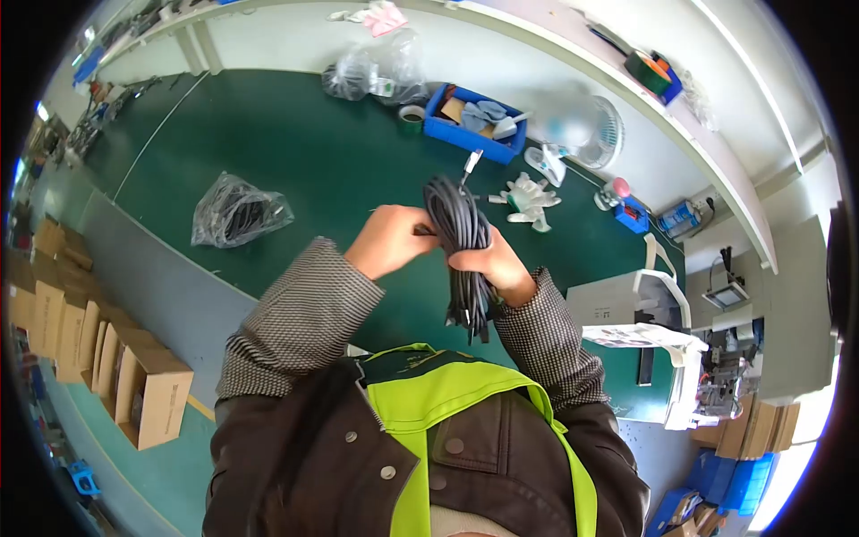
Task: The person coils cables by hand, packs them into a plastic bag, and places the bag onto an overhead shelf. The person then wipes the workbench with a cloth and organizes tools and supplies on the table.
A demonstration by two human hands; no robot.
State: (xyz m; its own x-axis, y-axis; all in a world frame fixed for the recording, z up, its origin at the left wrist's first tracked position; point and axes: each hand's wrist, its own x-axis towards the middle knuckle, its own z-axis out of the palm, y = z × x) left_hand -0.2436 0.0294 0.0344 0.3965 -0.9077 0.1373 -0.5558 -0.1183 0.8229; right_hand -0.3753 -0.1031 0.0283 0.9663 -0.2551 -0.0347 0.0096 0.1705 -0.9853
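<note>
A thick bundle of coiled black cable (pixel 461 237) is held up over the green table. My right hand (pixel 495 265) is wrapped round the bundle from the right side. At its upper left, my left hand (pixel 391 240) is closed with its fingertips against the cable; part of those fingers is hidden. A cable end with a white tag (pixel 472 163) sticks up above the bundle. On the table to the left lies a clear plastic bag (pixel 238 212) with dark cable inside. White gloves (pixel 530 200) lie to the right of the bundle.
Behind stand a blue bin (pixel 472 134) with tools and cloths, a roll of green tape (pixel 412 117), plastic bags (pixel 380 76) and a small fan (pixel 605 132). An open white box (pixel 617 298) is at the right. Cardboard boxes (pixel 154 394) line the lower left.
</note>
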